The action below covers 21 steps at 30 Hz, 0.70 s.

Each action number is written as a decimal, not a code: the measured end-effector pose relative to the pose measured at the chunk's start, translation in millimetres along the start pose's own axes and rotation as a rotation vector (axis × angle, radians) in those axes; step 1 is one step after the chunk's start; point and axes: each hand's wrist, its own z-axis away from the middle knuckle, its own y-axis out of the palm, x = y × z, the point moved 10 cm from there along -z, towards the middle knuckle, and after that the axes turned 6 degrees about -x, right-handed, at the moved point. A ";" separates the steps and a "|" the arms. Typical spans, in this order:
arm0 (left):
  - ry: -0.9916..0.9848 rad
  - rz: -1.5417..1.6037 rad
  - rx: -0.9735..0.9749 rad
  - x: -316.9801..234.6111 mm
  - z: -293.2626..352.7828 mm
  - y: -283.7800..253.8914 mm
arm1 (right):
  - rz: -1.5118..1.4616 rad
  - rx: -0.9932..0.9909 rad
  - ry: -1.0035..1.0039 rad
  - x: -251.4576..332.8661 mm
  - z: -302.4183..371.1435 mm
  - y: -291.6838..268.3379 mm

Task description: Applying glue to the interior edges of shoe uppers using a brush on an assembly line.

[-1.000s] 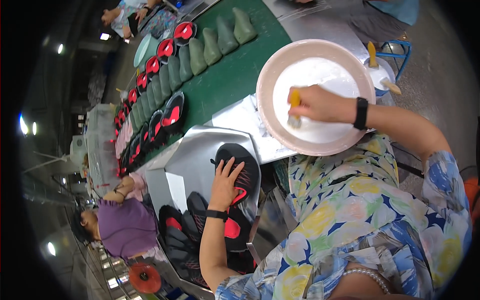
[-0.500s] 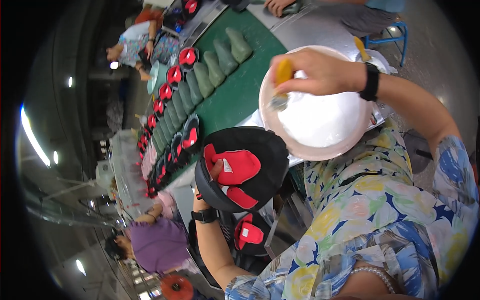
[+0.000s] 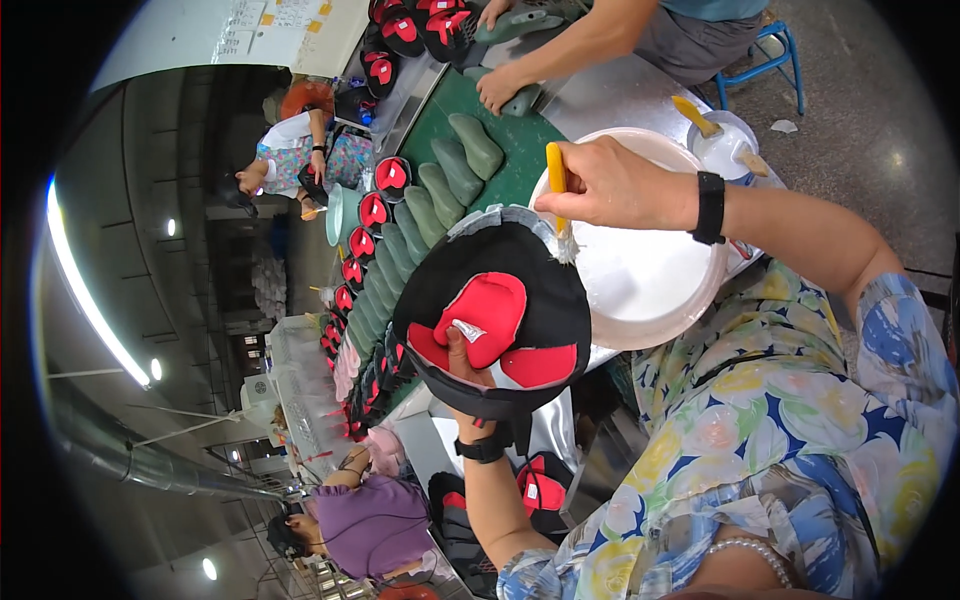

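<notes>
A black shoe upper (image 3: 480, 250) with a red lining is tilted toward me at the middle of the view. My left hand (image 3: 464, 362) is closed on its lower side, thumb inside on the red lining and the other fingers mostly hidden. Closed round the yellow handle of a brush (image 3: 556, 170), my right hand (image 3: 615, 185) is at the upper's right edge. The brush's white bristles touch or nearly touch that edge. A pale, wet-looking band shows along the upper's far rim. Beside it stands a pale pink basin (image 3: 718, 285) of white liquid (image 3: 640, 290).
Green shoe lasts (image 3: 440, 195) and red-lined uppers (image 3: 373, 210) line the green belt (image 3: 520, 165). Across it, a co-worker's hand (image 3: 497, 90) is on a last. A white tub (image 3: 728, 150) with brushes stands behind the basin. More uppers (image 3: 541, 487) lie below my left forearm.
My right hand has brought the brush from over the basin to the upper's edge. My left hand has turned the upper, showing its pale rim. A co-worker's arms have reached in at the lasts.
</notes>
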 end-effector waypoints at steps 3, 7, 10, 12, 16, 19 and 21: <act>0.305 -0.160 -0.056 -25.2 12.5 14.5 | -0.065 -0.007 0.088 -10.8 8.9 8.8; 0.820 -0.842 -0.192 -61.1 44.5 39.5 | -0.096 0.001 0.147 -14.7 23.0 17.1; 1.104 -0.872 -0.106 -70.4 62.1 58.2 | -0.116 0.074 0.226 -16.9 34.3 25.4; 1.139 -0.778 -0.013 -71.0 59.8 63.3 | -0.164 0.107 0.267 -15.4 39.2 28.4; 1.317 -0.795 0.103 -72.1 64.2 76.1 | -0.309 0.164 0.346 -11.9 45.8 33.1; 1.206 -0.936 0.030 -70.3 46.1 59.2 | -0.370 0.153 0.322 -10.0 43.7 29.9; 0.855 -0.961 -0.087 -60.2 13.8 19.4 | -0.379 0.106 0.223 -6.3 37.7 22.2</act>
